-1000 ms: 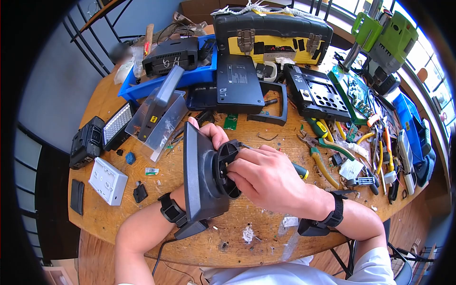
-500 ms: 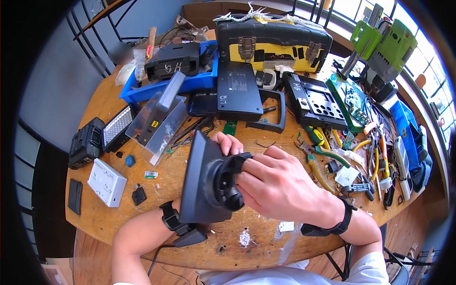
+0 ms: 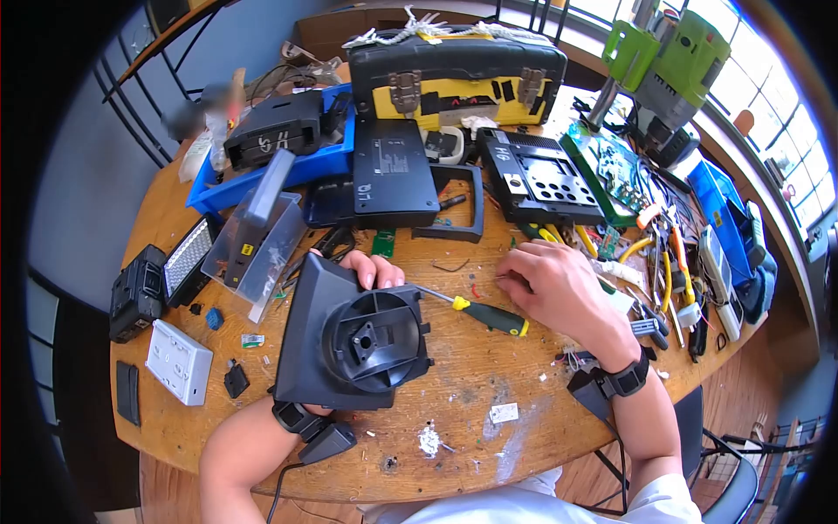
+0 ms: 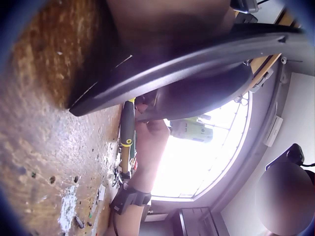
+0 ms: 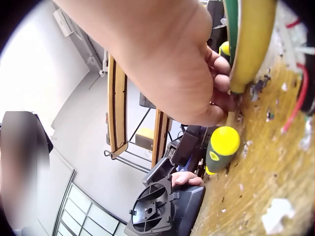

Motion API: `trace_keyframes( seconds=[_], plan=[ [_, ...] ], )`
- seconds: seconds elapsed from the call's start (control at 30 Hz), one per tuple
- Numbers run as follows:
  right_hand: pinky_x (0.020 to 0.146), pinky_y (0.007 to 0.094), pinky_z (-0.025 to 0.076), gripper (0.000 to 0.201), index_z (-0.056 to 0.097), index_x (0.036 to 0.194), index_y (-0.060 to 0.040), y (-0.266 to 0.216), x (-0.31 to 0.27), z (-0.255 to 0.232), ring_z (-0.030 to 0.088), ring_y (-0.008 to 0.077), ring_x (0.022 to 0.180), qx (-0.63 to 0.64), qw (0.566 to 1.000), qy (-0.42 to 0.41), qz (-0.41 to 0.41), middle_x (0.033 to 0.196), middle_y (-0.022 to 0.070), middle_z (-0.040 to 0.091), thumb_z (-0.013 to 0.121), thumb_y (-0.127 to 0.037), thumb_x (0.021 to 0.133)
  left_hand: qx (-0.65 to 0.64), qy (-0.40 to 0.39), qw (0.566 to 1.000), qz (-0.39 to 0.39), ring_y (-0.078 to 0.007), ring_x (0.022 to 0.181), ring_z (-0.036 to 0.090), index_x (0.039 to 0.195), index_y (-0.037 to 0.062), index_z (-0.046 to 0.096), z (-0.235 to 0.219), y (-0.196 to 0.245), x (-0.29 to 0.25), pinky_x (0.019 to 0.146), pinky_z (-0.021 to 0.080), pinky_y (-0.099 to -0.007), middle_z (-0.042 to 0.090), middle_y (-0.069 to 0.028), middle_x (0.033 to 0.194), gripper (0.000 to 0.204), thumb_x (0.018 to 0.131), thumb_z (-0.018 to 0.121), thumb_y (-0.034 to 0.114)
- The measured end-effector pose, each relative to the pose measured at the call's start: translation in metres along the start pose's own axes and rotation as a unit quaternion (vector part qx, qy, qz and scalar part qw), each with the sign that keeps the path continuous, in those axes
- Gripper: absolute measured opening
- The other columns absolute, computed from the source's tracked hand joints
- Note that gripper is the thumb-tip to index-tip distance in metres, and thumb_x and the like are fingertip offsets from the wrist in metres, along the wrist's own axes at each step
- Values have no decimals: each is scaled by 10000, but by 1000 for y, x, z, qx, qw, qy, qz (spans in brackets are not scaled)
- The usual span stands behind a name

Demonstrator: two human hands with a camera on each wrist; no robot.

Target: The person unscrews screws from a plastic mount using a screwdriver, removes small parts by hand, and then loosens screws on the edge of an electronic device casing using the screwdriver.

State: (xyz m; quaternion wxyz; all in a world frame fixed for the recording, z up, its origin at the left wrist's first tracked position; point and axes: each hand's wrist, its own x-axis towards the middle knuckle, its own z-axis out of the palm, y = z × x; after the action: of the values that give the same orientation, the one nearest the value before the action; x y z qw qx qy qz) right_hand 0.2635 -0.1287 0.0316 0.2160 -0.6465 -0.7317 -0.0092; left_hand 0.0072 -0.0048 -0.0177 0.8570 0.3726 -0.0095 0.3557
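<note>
My left hand (image 3: 370, 269) grips the far edge of a black plastic housing (image 3: 301, 327), its fingers over the rim and the rest of the hand hidden behind. The housing stands tilted, its round ribbed socket (image 3: 375, 342) facing up and to the right. A screwdriver (image 3: 491, 316) with a dark green and yellow handle lies between the housing and my right hand (image 3: 563, 293). That hand is low over the table with loosely bent fingers and no object visible in it. In the right wrist view its fingertips (image 5: 220, 81) are beside the yellow-green handle of pliers (image 5: 253, 44).
Pliers, cables and hand tools crowd the right side by a blue bin (image 3: 716, 192). A green drill press (image 3: 676, 65) stands behind them. Along the back are a toolbox (image 3: 458, 74) and black device casings (image 3: 393, 170). A white plastic case (image 3: 179, 362) lies at left.
My right hand has left the housing's round socket and moved right, down toward the table. The housing has turned so the socket faces up more, and the screwdriver is now uncovered.
</note>
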Motion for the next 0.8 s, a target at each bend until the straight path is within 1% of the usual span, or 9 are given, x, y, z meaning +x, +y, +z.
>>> trace_keyframes(
  seconds=[0.1, 0.13, 0.4, 0.5, 0.53, 0.6, 0.67, 0.73, 0.8],
  plan=[
    [771, 447, 553, 82, 699, 900, -57, 2, 2, 2, 694, 338, 872, 44, 999, -11, 13, 810, 108, 689, 702, -131, 863, 20, -33, 999, 20, -185, 1034, 476, 1010, 122, 500, -12, -3, 1, 1042, 378, -326, 501, -32, 968, 260, 991, 667, 320],
    [771, 447, 553, 82, 699, 900, -57, 3, 1, 4, 694, 338, 872, 42, 999, -11, 14, 810, 108, 689, 702, -131, 863, 18, -34, 999, 20, -185, 1034, 476, 1010, 122, 500, -11, -3, 1, 1042, 378, -326, 501, -32, 968, 260, 991, 667, 320],
    [800, 460, 554, 125, 707, 976, -44, -17, 0, 3, 683, 350, 891, 103, 993, 56, 19, 924, 134, 677, 695, -140, 895, 23, -16, 1000, -3, -187, 991, 454, 950, 111, 471, 3, 2, 2, 1022, 381, -332, 476, -50, 955, 385, 1142, 309, 404],
    [833, 452, 552, 188, 700, 1016, -17, -38, -5, 14, 681, 325, 917, 145, 988, 39, -30, 925, 138, 676, 712, -169, 905, 28, -26, 999, -21, -185, 1018, 469, 956, 93, 487, 5, 3, 4, 1032, 388, -332, 483, -47, 987, 421, 1147, 302, 419],
    [878, 444, 541, 251, 682, 1079, -19, -43, -7, 22, 652, 318, 981, 140, 988, 35, -48, 993, 138, 664, 728, -188, 900, 30, -26, 999, -22, -185, 1018, 469, 956, 93, 487, 14, 5, 4, 1032, 388, -332, 483, -47, 987, 421, 1147, 302, 419],
    [932, 437, 521, 328, 658, 1159, -28, -53, -9, 25, 608, 320, 1046, 121, 989, 19, -79, 1072, 134, 634, 741, -198, 892, 204, 84, 974, -42, -216, 1005, 479, 942, 83, 504, 37, 8, 1, 1043, 387, -358, 491, -70, 980, 509, 1154, 206, 437],
    [958, 438, 510, 364, 647, 1201, -42, -52, -11, 23, 597, 326, 1082, 130, 989, 4, -69, 1122, 133, 622, 753, -188, 885, 175, 46, 982, -60, -211, 1060, 496, 1015, 70, 538, 27, 14, -2, 1083, 386, -353, 497, -80, 1050, 517, 1157, 210, 444],
    [984, 439, 498, 406, 636, 1244, -57, -47, -13, 21, 585, 331, 1117, 142, 988, -14, -58, 1172, 131, 610, 766, -177, 879, 219, 119, 966, -72, -204, 1101, 499, 1075, 62, 567, 27, 18, -5, 1107, 384, -336, 508, -87, 1066, 517, 1160, 227, 442],
    [989, 444, 496, 429, 631, 1267, -66, -39, -15, 19, 582, 335, 1135, 109, 992, -47, -33, 1193, 133, 599, 765, -164, 872, 165, 114, 978, -52, -222, 1118, 523, 1125, 50, 574, 3, 16, -11, 1100, 418, -354, 529, -107, 1103, 536, 1146, 261, 485]
  ],
)
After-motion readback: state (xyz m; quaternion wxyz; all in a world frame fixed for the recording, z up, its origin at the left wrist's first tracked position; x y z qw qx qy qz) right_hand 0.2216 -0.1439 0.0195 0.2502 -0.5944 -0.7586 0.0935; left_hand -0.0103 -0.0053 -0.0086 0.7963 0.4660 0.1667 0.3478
